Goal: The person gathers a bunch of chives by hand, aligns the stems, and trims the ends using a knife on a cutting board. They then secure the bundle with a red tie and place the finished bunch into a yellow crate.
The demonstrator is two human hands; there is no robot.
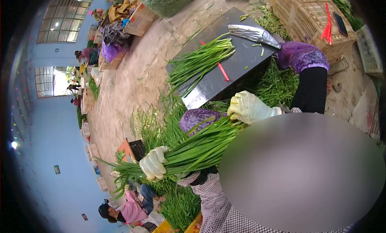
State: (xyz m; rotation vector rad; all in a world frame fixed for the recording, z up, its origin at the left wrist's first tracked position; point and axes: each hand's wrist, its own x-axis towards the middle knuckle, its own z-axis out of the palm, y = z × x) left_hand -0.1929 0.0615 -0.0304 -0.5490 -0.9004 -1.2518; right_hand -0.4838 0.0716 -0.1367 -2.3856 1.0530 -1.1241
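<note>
The view is turned on its side. Both hands wear pale gloves and hold one long bunch of garlic chives (pixel 201 146). My left hand (pixel 154 164) is closed around the leafy end, with loose leaf tips trailing past it. The other end is gripped by my right hand (pixel 251 107), its fingers curled. Beyond the hands is a dark board (pixel 245 58) bearing a pile of cut garlic chives (pixel 205 60). A red strip (pixel 223 71) lies by that pile, partly covered. A wide-bladed knife (pixel 255 34) rests along the board's edge, away from both hands.
Loose greens (pixel 177 124) cover the floor around the board. Purple cloth (pixel 303 56) covers a knee beside it. A plastic crate (pixel 309 16) holds a phone (pixel 340 24) and red strips (pixel 327 28) on top. A person in pink (pixel 132 207) sits nearby. A blurred oval hides the lower right.
</note>
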